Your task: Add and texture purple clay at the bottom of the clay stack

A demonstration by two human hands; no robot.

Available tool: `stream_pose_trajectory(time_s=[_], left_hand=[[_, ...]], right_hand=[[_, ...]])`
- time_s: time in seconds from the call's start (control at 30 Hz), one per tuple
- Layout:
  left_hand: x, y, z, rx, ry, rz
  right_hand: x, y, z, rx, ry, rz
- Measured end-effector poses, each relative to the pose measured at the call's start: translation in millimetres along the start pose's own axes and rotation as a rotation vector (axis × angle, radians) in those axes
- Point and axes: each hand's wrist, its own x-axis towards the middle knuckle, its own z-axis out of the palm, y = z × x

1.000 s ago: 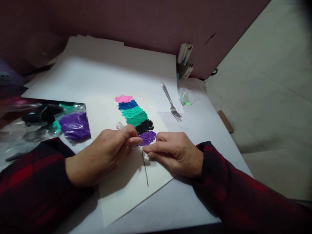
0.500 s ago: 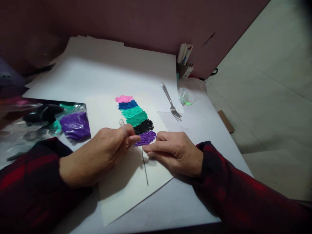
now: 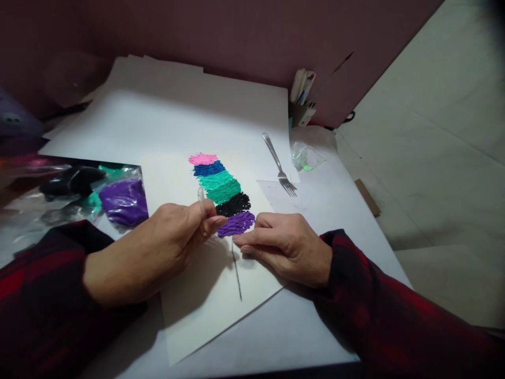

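So there's a person at a white table in a red-and-black plaid flannel, both hands down on a cream sheet of card [image 3: 205,310]. On the card is a stack of clay bands [image 3: 223,192], all combed into fine stringy ridges like yarn: pink on top, then dark blue, two greens, black, and a purple patch [image 3: 236,224] at the bottom, nearest the hands.

The left hand [image 3: 169,242] is pinched shut around a thin clear plastic tool [image 3: 201,200], rounded at the top end that pokes up above the fingers; its working tip sits at the left edge of the purple patch, hidden behind the thumb. The right hand [image 3: 286,245] lies flat-ish on the card just right of the purple, fingers curled together, index finger pressing down on the paper. Can't tell if anything's tucked under it. A thin dark pencil line [image 3: 237,273] runs down the card from below the purple.

Off to the left, crinkly clear bags with a lump of purple clay [image 3: 124,201], plus black and green ones. A shiny metal fork [image 3: 279,164] lies on the big white sheets behind, near a small plastic baggie [image 3: 305,157] and a cup of pens [image 3: 302,102].
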Motion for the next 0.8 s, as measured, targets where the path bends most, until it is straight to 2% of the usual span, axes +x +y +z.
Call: stream_pose_trajectory(time_s=[0.3, 0.53, 0.8], left_hand=[[0.3, 1.7, -2.7, 0.061, 0.009, 0.017], [-1.9, 1.2, -3.0, 0.051, 0.112, 0.072], [-1.4, -2.3, 2.0, 0.000, 0.095, 0.093]], right_hand=[[-0.9, 0.5, 0.1, 0.010, -0.006, 0.004], [-2.1, 1.1, 0.9, 0.001, 0.002, -0.001], [-1.0, 0.0, -0.3, 0.000, -0.006, 0.011]])
